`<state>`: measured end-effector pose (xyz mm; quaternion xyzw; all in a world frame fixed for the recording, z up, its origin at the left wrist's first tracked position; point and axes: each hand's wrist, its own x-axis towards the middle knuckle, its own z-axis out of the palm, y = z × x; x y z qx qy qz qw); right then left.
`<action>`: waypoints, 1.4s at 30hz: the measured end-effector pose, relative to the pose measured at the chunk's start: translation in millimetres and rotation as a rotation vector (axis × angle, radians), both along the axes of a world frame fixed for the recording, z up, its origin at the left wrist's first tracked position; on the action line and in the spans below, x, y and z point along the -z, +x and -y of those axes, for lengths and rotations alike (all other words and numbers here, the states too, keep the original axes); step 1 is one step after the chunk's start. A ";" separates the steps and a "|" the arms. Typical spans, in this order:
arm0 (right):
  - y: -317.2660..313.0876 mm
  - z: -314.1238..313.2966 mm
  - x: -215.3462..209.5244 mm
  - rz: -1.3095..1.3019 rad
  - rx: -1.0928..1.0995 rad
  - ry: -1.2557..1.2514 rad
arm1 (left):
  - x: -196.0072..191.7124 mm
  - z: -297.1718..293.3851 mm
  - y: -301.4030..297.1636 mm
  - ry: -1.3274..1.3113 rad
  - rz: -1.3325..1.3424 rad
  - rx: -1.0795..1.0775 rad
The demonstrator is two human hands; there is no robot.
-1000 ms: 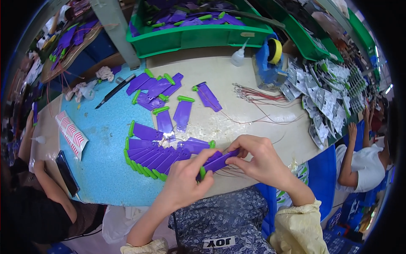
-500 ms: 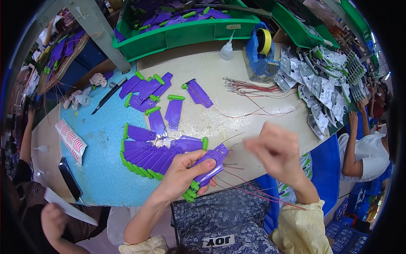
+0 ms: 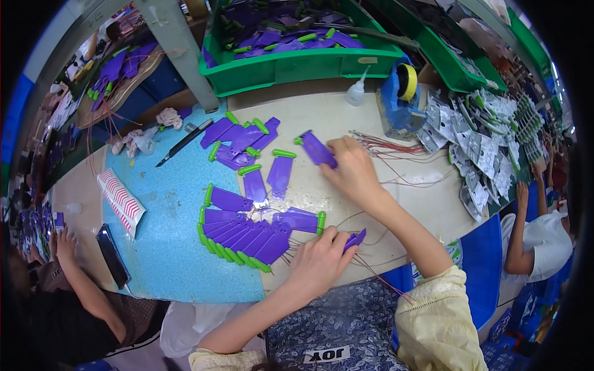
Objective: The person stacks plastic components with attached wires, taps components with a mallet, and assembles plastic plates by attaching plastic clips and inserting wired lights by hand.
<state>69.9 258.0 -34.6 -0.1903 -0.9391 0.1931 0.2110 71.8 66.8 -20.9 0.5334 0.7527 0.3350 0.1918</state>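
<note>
Since the last frame, the right hand (image 3: 352, 170) has swung up and away to the lone piece (image 3: 318, 150), while the left hand (image 3: 315, 260) has turned over, its back now toward me. From up here I see only a purple tip of the held piece (image 3: 354, 240), near the bench's front edge; the left fingers are closed around it and hide the rest, so I can't tell if there is more than one. Thin wires (image 3: 380, 279) trail from beneath it to the right sleeve (image 3: 433, 309). The right thumb and fingers are slightly parted at the near end of the lone piece, covering it; I can't make out whether they pinch it or just touch.

The right forearm blocks my view of some bench and wire. Left of the hands sits a fanned row (image 3: 244, 235) of pieces, with a loose cluster (image 3: 238, 139) beyond. Red leads (image 3: 396, 146) lie right of the lone piece, near the silver parts (image 3: 470, 136). Farther back I have the bottle (image 3: 356, 94), the tape dispenser (image 3: 396, 105) and the green bin (image 3: 303, 71), cut off at the top. A co-worker's hand (image 3: 65, 244) at far left is small and dim.

As for looks, the lone piece is flat and purple, lying aslant, its green peg at the far-left end.
</note>
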 end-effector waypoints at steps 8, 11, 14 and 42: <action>33.1 -9.4 -47.7 0.075 -0.130 -0.090 | 12.5 -6.7 -4.1 0.111 -0.287 0.011; -30.7 41.5 -50.1 0.242 -0.060 -0.287 | 9.2 -0.1 -6.5 0.185 -0.351 -0.072; -70.1 47.5 -16.8 0.046 -0.050 0.011 | -9.6 12.5 -7.4 0.241 -0.261 -0.091; -87.3 17.3 -32.9 -0.111 -0.283 -0.426 | -5.0 -6.1 -217.1 0.182 -0.501 -0.079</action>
